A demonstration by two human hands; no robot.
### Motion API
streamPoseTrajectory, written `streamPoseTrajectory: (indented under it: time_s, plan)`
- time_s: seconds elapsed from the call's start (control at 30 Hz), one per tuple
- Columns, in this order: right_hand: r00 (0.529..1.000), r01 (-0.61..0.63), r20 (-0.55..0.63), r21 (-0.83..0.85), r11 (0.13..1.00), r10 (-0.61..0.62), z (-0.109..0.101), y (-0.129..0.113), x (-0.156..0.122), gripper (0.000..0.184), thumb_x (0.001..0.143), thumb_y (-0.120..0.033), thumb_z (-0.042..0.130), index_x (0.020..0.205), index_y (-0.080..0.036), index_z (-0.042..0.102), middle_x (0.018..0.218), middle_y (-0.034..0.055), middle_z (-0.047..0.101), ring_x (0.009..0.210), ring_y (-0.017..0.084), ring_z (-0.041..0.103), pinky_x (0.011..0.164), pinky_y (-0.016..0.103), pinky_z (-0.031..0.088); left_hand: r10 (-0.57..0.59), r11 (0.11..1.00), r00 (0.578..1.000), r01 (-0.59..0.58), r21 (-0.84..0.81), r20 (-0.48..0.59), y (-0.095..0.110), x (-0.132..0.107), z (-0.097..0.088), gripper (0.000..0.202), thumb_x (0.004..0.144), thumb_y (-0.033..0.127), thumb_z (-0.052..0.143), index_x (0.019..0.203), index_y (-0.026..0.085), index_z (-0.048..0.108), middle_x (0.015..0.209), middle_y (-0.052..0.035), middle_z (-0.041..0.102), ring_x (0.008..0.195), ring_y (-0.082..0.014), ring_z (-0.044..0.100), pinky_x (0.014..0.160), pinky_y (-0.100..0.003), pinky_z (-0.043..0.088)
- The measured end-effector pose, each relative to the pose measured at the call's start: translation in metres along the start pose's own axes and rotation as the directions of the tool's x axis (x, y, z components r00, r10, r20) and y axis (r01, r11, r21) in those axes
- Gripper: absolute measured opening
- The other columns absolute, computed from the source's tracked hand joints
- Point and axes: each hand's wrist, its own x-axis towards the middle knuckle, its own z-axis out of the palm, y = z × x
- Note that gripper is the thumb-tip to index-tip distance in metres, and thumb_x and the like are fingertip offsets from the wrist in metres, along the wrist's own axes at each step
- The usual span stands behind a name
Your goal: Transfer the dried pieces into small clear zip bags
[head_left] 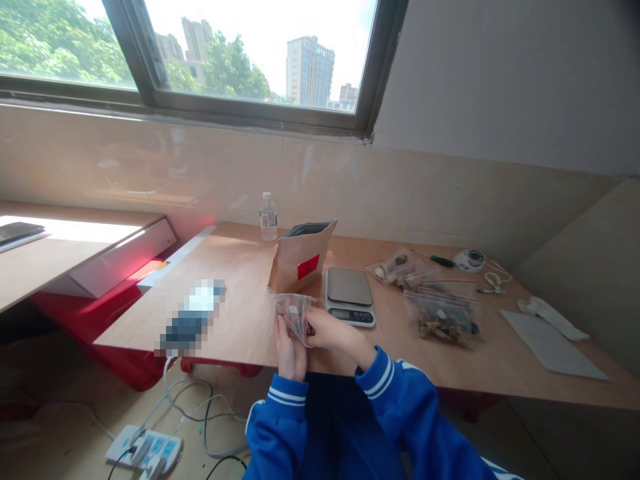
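Table (240,327): smooth, wood-toned, below far window (250,67)
Left hand (291,350): grasping clear plastic zip bag (294,312)
Right hand (334,331): at bag's mouth, grip unclear
Kraft pouch (287,263): upright

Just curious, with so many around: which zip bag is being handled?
The clear zip bag between the left hand and right hand; other zip bags lie right of the digital scale.

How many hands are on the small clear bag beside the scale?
2: the left hand at the clear bag's lower left, the right hand at its right side. Some fingers are hidden.
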Motion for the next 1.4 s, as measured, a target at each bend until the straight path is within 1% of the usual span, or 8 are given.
streamPoseTrajectory:
  time_s: [0.13,0.27,0.5,0.7,0.87,1.07,1.2,1.4]
  plan:
    - [0.995,-0.091,0.040,-0.027,0.995,0.092,-0.013,0.001,0.004,0.009,0.067,-0.005,0.054,0.066,-0.014,0.054,0.061,-0.0026,0.052,0.053,0.009,0.041,0.050,0.021,0.029,-0.084,0.996,0.996,0.084,-0.001,0.036,0.003,-0.002,0.002,0.039,0.091,0.038,0.040,0.118,0.017,0.059,0.122,-0.0096,0.061,0.116,-0.0210,0.055,0.101,-0.034,0.042]
    - [0.996,-0.065,0.052,-0.015,0.998,0.066,-0.026,0.000,0.010,0.009,0.071,-0.007,0.053,0.065,-0.014,0.056,0.061,-0.0028,0.053,0.053,0.007,0.039,0.050,0.021,0.027,-0.155,0.987,0.988,0.155,-0.033,0.026,0.007,-0.005,0.005,0.034,0.091,0.036,0.041,0.109,0.018,0.063,0.117,-0.0071,0.065,0.116,-0.0196,0.055,0.099,-0.032,0.044]
    - [0.992,-0.100,-0.061,0.144,0.985,0.109,-0.041,-0.008,0.016,0.016,0.076,-0.015,0.054,0.085,-0.012,0.067,0.078,0.0029,0.065,0.065,0.011,0.051,0.059,0.021,0.036,-0.199,0.977,0.979,0.203,-0.068,0.050,0.009,-0.007,0.009,0.033,0.089,0.028,0.045,0.114,0.014,0.061,0.122,-0.0094,0.062,0.122,-0.0204,0.049,0.101,-0.032,0.044]
    - [0.984,-0.141,-0.055,0.356,0.924,0.171,-0.045,-0.001,0.016,0.021,0.077,-0.021,0.056,0.088,-0.009,0.069,0.078,0.0044,0.066,0.063,0.011,0.052,0.057,0.022,0.038,-0.202,0.975,0.977,0.207,-0.078,0.070,0.008,-0.005,0.009,0.034,0.089,0.028,0.045,0.118,0.016,0.060,0.126,-0.0089,0.059,0.124,-0.0222,0.048,0.102,-0.035,0.043]
    - [0.958,-0.155,-0.173,0.364,0.919,0.230,-0.037,0.010,0.015,0.021,0.079,-0.020,0.056,0.093,-0.010,0.068,0.087,0.0064,0.068,0.070,0.013,0.057,0.062,0.023,0.042,-0.269,0.958,0.955,0.278,-0.068,0.122,0.008,-0.006,0.009,0.037,0.087,0.024,0.050,0.123,0.017,0.056,0.127,-0.0093,0.058,0.124,-0.0214,0.047,0.105,-0.036,0.040]
    - [0.940,-0.099,-0.312,0.136,0.986,0.138,-0.027,0.009,0.018,0.016,0.082,-0.015,0.053,0.088,-0.012,0.068,0.090,0.0073,0.069,0.079,0.017,0.060,0.071,0.026,0.043,-0.246,0.969,0.961,0.247,0.010,0.128,0.007,-0.007,0.010,0.037,0.083,0.020,0.057,0.119,0.017,0.059,0.129,-0.0100,0.057,0.122,-0.0213,0.050,0.101,-0.033,0.043]
    - [0.979,0.003,-0.205,0.087,0.996,0.015,-0.027,0.003,0.011,0.018,0.082,-0.010,0.052,0.087,-0.013,0.068,0.092,0.0079,0.069,0.081,0.018,0.062,0.073,0.027,0.045,-0.191,0.981,0.979,0.188,0.042,0.079,0.006,-0.007,0.008,0.034,0.081,0.018,0.059,0.115,0.017,0.062,0.122,-0.0097,0.062,0.113,-0.0209,0.057,0.094,-0.032,0.049]
    - [0.987,0.003,-0.158,0.157,0.988,0.023,-0.028,0.001,-0.005,0.030,0.080,-0.007,0.047,0.093,-0.018,0.071,0.098,0.0061,0.071,0.084,0.020,0.065,0.078,0.030,0.048,-0.194,0.979,0.980,0.191,0.063,0.043,0.003,-0.005,0.004,0.025,0.080,0.017,0.061,0.104,0.014,0.067,0.109,-0.0095,0.068,0.100,-0.0203,0.064,0.089,-0.032,0.052]
